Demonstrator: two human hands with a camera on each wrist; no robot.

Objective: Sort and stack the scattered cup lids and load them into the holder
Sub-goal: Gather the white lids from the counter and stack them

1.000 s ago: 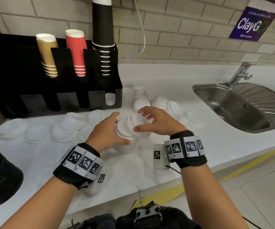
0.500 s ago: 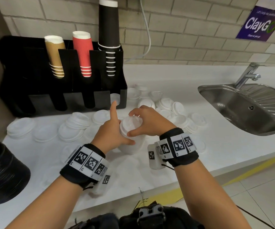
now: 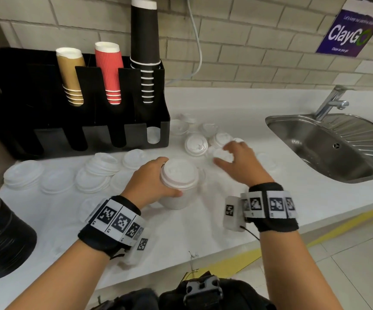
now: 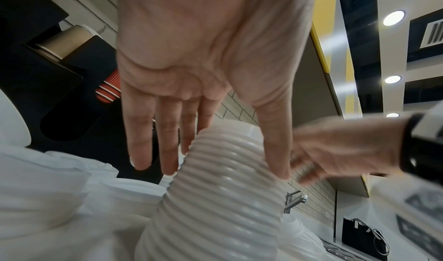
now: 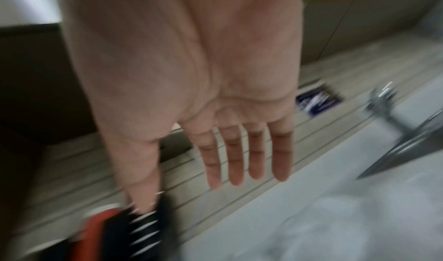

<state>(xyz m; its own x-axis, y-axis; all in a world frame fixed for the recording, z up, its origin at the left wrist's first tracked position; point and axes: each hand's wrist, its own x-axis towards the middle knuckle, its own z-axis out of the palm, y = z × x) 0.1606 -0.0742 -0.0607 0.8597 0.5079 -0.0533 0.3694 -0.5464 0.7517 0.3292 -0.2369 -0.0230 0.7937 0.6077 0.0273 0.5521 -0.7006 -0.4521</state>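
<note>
One holder (image 3: 24,108) carries three cup stacks (image 3: 109,68) (tan, red, black). There is one tall lid stack (image 3: 179,175), one sink (image 3: 315,151), one tap (image 3: 331,101).

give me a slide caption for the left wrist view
Left hand holds a ribbed stack of white lids; right hand beyond it.

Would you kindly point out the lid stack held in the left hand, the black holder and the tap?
lid stack (image 3: 179,174), head view, on the topmost lid.
holder (image 3: 17,101), head view, on its bare left front.
tap (image 3: 329,103), head view, on the metal neck.
</note>
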